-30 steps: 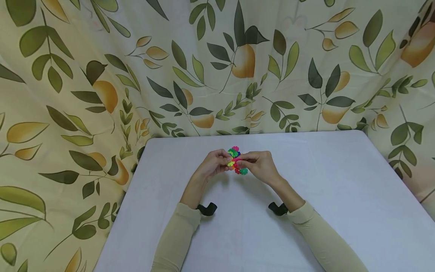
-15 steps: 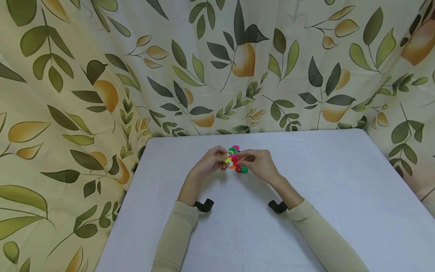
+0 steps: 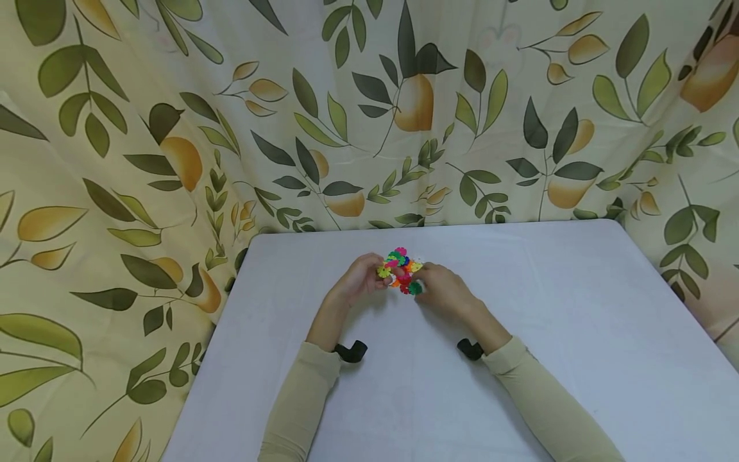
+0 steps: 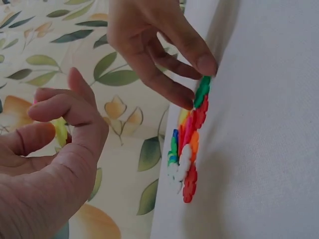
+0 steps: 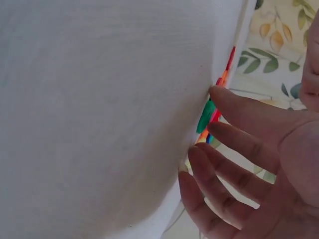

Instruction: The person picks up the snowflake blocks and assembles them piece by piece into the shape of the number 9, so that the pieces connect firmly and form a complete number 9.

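A cluster of flower-shaped interlocking discs [image 3: 406, 280] in several colours lies flat on the white table, between both hands. My left hand [image 4: 60, 134] pinches a yellow flower-shaped disc [image 4: 61, 130] between thumb and curled finger, beside the cluster and raised from it; a bit of pink shows by the fingertips. My right hand [image 5: 254, 159] is at the cluster's right edge, its fingers spread and loosely extended. Its thumb and fingertips touch around a green disc [image 4: 202, 92] joined to a red disc [image 4: 200, 113]. Orange and white discs [image 4: 184, 157] sit further along.
The white-covered table [image 3: 416, 398] stretches toward me and out to both sides. Behind and to the left hangs a leaf-and-fruit patterned curtain [image 3: 323, 115], close to the table's back edge. Black wrist mounts [image 3: 352, 351] stick out below both wrists.
My right hand has moved from pinching over the middle of the cluster to its right edge, its fingers spreading. My left hand has shifted only slightly and keeps its yellow disc.
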Available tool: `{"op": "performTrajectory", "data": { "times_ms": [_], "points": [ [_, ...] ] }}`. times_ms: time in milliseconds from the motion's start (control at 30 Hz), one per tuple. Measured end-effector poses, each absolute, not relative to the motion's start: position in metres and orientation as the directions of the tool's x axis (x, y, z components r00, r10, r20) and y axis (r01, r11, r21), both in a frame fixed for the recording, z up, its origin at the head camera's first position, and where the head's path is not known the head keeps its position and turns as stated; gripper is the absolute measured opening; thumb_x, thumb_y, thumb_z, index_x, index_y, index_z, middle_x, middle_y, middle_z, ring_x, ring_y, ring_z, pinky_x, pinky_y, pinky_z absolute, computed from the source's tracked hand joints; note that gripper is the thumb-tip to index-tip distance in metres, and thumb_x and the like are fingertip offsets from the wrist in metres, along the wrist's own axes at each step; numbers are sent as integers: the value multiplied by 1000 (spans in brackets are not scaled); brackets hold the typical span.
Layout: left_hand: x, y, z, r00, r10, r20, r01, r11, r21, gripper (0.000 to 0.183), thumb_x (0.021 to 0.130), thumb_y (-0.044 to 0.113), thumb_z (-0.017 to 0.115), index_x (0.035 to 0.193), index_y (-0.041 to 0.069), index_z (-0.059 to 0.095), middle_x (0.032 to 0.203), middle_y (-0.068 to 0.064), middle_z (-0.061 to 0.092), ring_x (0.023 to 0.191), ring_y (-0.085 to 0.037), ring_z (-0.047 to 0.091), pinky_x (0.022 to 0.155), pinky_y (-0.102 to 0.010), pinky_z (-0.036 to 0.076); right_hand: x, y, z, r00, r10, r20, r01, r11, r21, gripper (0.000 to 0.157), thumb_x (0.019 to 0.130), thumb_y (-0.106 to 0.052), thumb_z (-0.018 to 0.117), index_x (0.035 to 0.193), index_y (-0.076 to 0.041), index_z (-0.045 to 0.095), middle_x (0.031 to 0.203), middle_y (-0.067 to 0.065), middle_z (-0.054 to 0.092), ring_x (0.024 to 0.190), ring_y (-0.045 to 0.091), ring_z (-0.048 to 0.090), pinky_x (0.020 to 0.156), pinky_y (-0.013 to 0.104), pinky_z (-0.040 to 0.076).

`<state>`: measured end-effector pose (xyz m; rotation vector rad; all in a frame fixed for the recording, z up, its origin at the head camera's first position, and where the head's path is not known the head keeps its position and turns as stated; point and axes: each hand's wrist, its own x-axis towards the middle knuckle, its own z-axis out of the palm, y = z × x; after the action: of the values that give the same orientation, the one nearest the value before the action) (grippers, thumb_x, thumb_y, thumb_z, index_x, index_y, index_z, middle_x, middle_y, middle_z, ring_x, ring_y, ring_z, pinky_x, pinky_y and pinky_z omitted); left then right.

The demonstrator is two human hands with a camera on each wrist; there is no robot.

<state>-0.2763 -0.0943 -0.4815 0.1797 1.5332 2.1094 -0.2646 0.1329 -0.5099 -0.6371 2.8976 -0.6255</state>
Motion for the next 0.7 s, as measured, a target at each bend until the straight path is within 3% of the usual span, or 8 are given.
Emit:
{"op": "performTrajectory", "data": {
  "times_ms": [100, 233, 367, 467, 533, 700],
  "points": [
    [-276, -92, -483, -854, 478, -204, -346, -230, 910, 11, 104, 5, 34, 95, 8, 38, 88, -12, 62, 63, -13, 48, 59, -20, 45, -262, 131, -509, -905, -426, -24, -379, 829, -410, 37, 85, -16, 88, 119, -7, 76, 122, 13, 66, 113, 33, 63, 98, 53, 55],
    [-275, -90, -484, -856, 459, -237, -374, -233, 898, 8, 101, 2, 36, 102, 9, 32, 87, -12, 52, 63, -13, 41, 55, -19, 38, -261, 130, -508, -910, -413, -26, -362, 825, -433, 27, 84, -14, 87, 108, -6, 77, 107, 9, 67, 98, 26, 64, 88, 47, 58],
    [-275, -89, -485, -844, 472, -256, -398, -230, 888, 20, 99, 2, 39, 119, -1, 38, 89, -9, 48, 66, -14, 40, 56, -20, 38, -261, 131, -506, -922, -384, -51, -312, 815, -487, 23, 84, -15, 88, 100, -6, 75, 92, 4, 68, 86, 22, 63, 79, 42, 58],
    [-275, -90, -484, -824, 511, -246, -401, -218, 890, 39, 103, 7, 42, 137, -12, 41, 94, -8, 47, 69, -13, 40, 59, -20, 39, -260, 133, -505, -931, -361, -53, -282, 805, -521, 20, 84, -15, 88, 96, -8, 74, 87, 2, 69, 82, 21, 63, 77, 41, 57],
    [-275, -91, -483, -816, 530, -233, -390, -205, 898, 45, 107, 11, 44, 145, -13, 41, 96, -7, 48, 71, -12, 41, 60, -19, 39, -260, 134, -505, -935, -352, -43, -275, 795, -540, 17, 84, -14, 87, 94, -9, 75, 85, 0, 70, 82, 21, 64, 77, 41, 57],
    [-275, -92, -483, -812, 543, -213, -354, -169, 920, 47, 110, 13, 51, 147, -14, 43, 94, -1, 52, 70, -10, 42, 59, -15, 40, -262, 139, -500, -942, -336, -9, -259, 742, -618, 7, 85, -8, 80, 91, -9, 78, 81, -1, 71, 78, 19, 64, 74, 38, 55]
  ]
}}
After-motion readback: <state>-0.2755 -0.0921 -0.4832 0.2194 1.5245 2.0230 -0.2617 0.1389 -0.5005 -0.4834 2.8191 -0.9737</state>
